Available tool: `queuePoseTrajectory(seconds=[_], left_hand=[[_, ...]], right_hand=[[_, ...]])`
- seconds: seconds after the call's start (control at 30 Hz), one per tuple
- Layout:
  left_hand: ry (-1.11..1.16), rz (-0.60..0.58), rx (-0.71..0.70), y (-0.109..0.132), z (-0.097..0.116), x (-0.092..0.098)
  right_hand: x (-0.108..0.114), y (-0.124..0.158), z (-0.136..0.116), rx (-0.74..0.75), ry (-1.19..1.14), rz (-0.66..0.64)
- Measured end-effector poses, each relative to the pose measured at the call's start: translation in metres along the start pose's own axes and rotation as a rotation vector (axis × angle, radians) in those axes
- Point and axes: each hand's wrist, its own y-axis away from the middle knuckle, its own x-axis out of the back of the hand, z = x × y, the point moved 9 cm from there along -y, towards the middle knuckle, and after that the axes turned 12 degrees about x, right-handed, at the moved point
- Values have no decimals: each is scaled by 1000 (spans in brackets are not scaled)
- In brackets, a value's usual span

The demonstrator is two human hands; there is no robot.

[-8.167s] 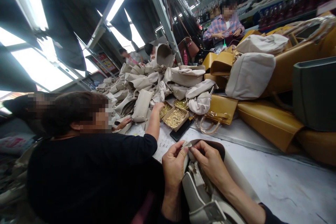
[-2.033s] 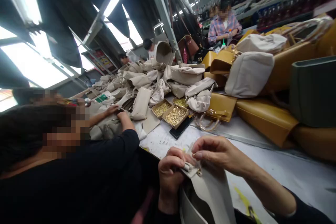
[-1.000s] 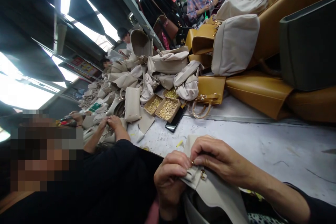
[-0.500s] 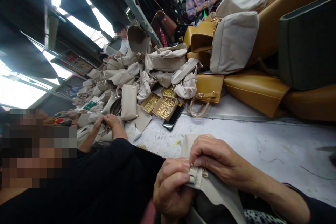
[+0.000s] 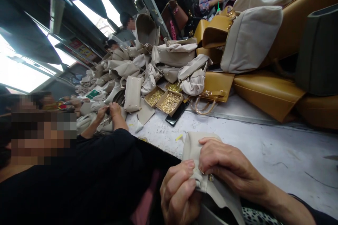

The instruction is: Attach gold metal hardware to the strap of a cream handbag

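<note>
A light grey-beige handbag (image 5: 192,144) lies at the table's near edge in front of me, its lower part dropping out of view. My left hand (image 5: 181,191) is closed around its edge, beside a small strap tab (image 5: 198,179). Over the bag's upper side, my right hand (image 5: 232,165) is closed, with thumb and fingertips pinched together against the leather. What lies between those fingertips is too small and too covered to make out. A little metal fitting (image 5: 210,177) shows on the bag just below them.
Small open boxes of gold-coloured studs (image 5: 170,102) stand across the white table (image 5: 264,144), beside a dark phone (image 5: 176,114). Beige bags (image 5: 133,93) are heaped behind, mustard bags (image 5: 269,93) at right. A co-worker in black (image 5: 105,172) sits close on my left.
My right fingertips have shifted slightly right along the bag, uncovering the spot beside the tab. The left hand keeps its grip. The whole view has tilted and moved a little.
</note>
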Motion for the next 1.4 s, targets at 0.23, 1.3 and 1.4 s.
queuePoseTrajectory(seconds=[0.23,1.3,1.4], left_hand=[[-11,-18,-18,3,4,-6],[-15,-55,-99,11,9,-1],[-44,-52,-86,9,10,0]], right_hand=[[6,-4,10,-156,20,-75],[-9,-40,-8,-161,277,-666],[-13,-39,-5,-150,276,-688]])
